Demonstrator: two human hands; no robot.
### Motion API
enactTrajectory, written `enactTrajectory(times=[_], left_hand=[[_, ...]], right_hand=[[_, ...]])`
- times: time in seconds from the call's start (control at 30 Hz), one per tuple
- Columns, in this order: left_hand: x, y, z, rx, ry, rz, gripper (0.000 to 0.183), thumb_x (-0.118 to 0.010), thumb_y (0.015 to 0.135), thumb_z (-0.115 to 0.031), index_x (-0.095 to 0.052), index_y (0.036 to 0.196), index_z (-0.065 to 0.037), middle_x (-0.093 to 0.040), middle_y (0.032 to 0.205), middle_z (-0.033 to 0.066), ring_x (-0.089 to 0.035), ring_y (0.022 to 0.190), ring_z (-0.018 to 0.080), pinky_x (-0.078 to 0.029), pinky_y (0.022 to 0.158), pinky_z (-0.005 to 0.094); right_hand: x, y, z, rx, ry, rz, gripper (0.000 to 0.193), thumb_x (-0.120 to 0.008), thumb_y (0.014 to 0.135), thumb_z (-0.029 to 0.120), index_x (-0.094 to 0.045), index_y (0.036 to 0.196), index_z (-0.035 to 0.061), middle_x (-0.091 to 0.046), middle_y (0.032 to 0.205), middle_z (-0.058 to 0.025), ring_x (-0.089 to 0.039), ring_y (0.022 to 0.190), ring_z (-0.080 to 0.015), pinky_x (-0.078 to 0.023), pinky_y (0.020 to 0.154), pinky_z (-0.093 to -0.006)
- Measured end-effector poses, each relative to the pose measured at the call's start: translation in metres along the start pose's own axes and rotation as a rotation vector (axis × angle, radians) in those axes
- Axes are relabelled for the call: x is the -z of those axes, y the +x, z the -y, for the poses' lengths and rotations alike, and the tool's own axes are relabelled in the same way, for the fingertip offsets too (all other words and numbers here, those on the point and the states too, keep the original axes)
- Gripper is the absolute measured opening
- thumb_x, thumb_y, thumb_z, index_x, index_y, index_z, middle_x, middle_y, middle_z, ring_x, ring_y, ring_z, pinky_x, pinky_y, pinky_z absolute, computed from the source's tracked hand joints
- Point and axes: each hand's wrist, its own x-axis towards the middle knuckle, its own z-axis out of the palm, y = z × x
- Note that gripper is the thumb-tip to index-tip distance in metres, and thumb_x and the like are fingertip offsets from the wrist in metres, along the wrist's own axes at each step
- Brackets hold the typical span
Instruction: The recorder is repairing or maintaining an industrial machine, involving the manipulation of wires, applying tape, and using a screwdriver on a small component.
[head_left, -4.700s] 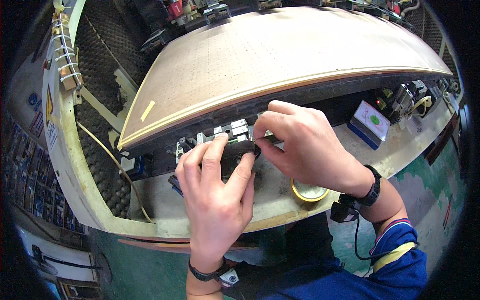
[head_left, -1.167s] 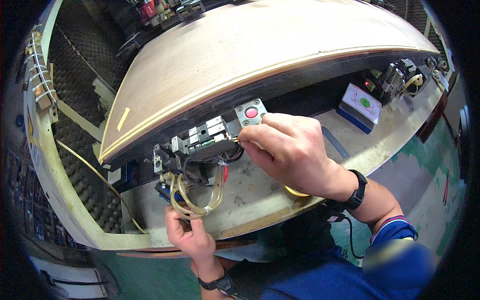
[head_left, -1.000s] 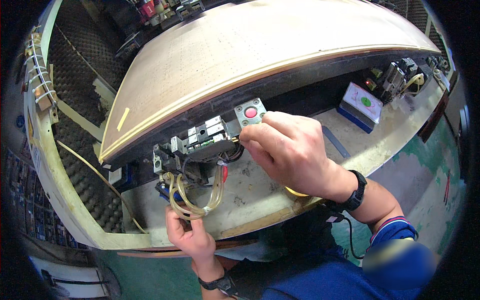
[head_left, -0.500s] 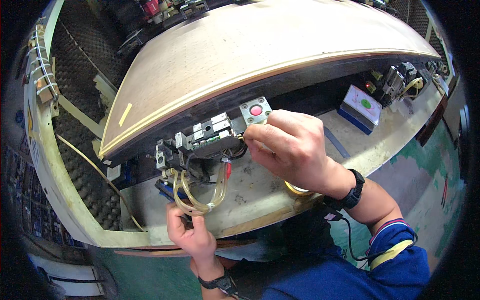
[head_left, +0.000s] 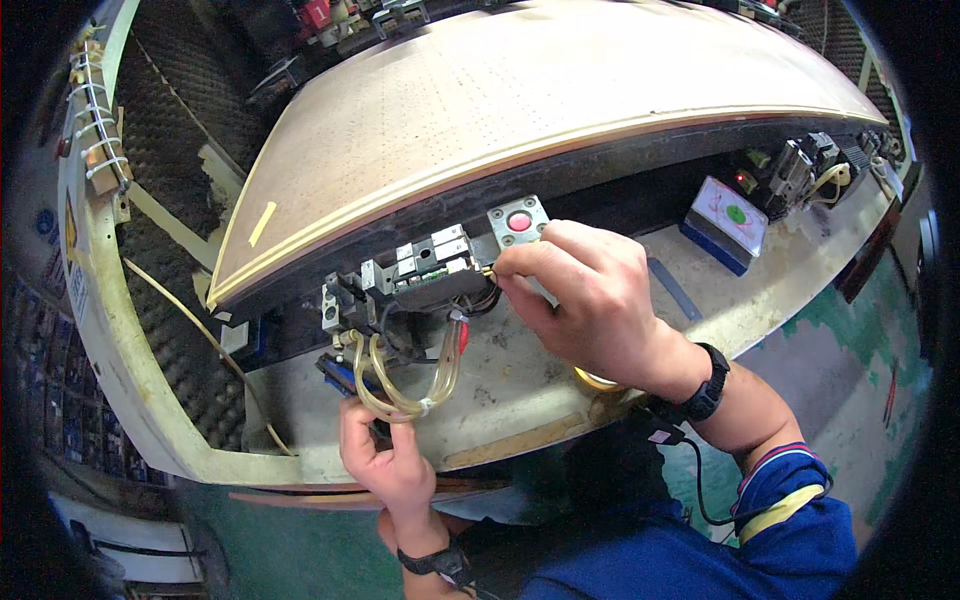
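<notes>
My right hand [head_left: 605, 305] is closed in a pinch at the right end of a dark electrical module [head_left: 435, 285] with white and black blocks on top. What sits between its fingertips is too small to make out. Just behind these fingers is a square metal plate with a round pink button [head_left: 519, 221]. Below the module, a loop of clear yellowish tubes [head_left: 385, 400] hangs, bound with a tie. Curled under that loop is my left hand [head_left: 390, 465], with something dark partly hidden in its fingers. A blue-and-black object [head_left: 340, 375] lies just above its fingertips.
A large pale perforated board [head_left: 560, 90] spans the far side. On the worn ledge [head_left: 500, 400] are a blue-and-white box [head_left: 727, 222], a flat grey strip [head_left: 673, 290] and a yellow-edged roll [head_left: 597, 380] partly under my right wrist. Another module with tubes [head_left: 805, 170] stands at the right.
The whole scene has shifted slightly right in the picture. Both hands keep nearly the same places relative to the module and the tubes.
</notes>
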Motion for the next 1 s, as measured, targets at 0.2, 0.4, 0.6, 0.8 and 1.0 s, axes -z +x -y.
enactTrajectory(times=[0.2, 0.4, 0.6, 0.8, 1.0], left_hand=[[-0.001, -0.001, 0.0, -0.003, 0.01, -0.003, 0.011, -0.071, 0.098, -0.003, -0.061, 0.095, -0.001, -0.062, 0.096, 0.007, -0.055, 0.089, 0.0191, -0.044, 0.083, 0.0324], [-0.002, 0.0, 0.0, -0.017, 0.026, -0.001, 0.01, -0.071, 0.096, -0.004, -0.062, 0.094, 0.001, -0.062, 0.095, 0.0087, -0.057, 0.088, 0.0213, -0.045, 0.083, 0.0336], [-0.002, 0.0, -0.001, -0.028, 0.039, 0.005, 0.009, -0.07, 0.096, -0.004, -0.062, 0.093, 0.001, -0.062, 0.094, 0.0093, -0.058, 0.088, 0.0225, -0.046, 0.083, 0.0347], [-0.002, 0.001, -0.001, -0.054, 0.055, 0.014, 0.008, -0.068, 0.096, -0.003, -0.061, 0.093, 0.001, -0.061, 0.094, 0.0101, -0.058, 0.088, 0.0243, -0.046, 0.083, 0.0355], [0.0, 0.0, 0.001, -0.053, 0.04, 0.016, 0.009, -0.069, 0.096, -0.001, -0.061, 0.093, 0.0, -0.063, 0.095, 0.0105, -0.06, 0.088, 0.0256, -0.047, 0.085, 0.0353]], right_hand=[[-0.001, -0.001, 0.0, -0.001, 0.021, -0.015, 0.022, -0.088, 0.081, 0.002, -0.076, 0.099, 0.0089, -0.069, 0.083, -0.0095, -0.07, 0.07, -0.0299, -0.055, 0.06, -0.0402], [0.0, 0.0, 0.001, -0.016, 0.015, -0.007, 0.019, -0.087, 0.083, 0.001, -0.077, 0.097, 0.0082, -0.071, 0.084, -0.0102, -0.072, 0.072, -0.0302, -0.056, 0.061, -0.0403], [0.0, 0.0, -0.001, -0.021, 0.048, 0.0, 0.017, -0.087, 0.083, 0.001, -0.076, 0.095, 0.0073, -0.071, 0.083, -0.0106, -0.072, 0.071, -0.0302, -0.056, 0.061, -0.0397], [0.007, 0.0, -0.002, -0.06, 0.032, 0.027, 0.018, -0.084, 0.082, 0.005, -0.07, 0.093, 0.0074, -0.069, 0.087, -0.0111, -0.072, 0.072, -0.0314, -0.057, 0.063, -0.0414], [0.014, -0.005, 0.007, -0.231, 0.211, 0.105, 0.016, -0.08, 0.088, 0.001, -0.068, 0.096, 0.0044, -0.065, 0.087, -0.0111, -0.069, 0.072, -0.0293, -0.056, 0.064, -0.0411]])
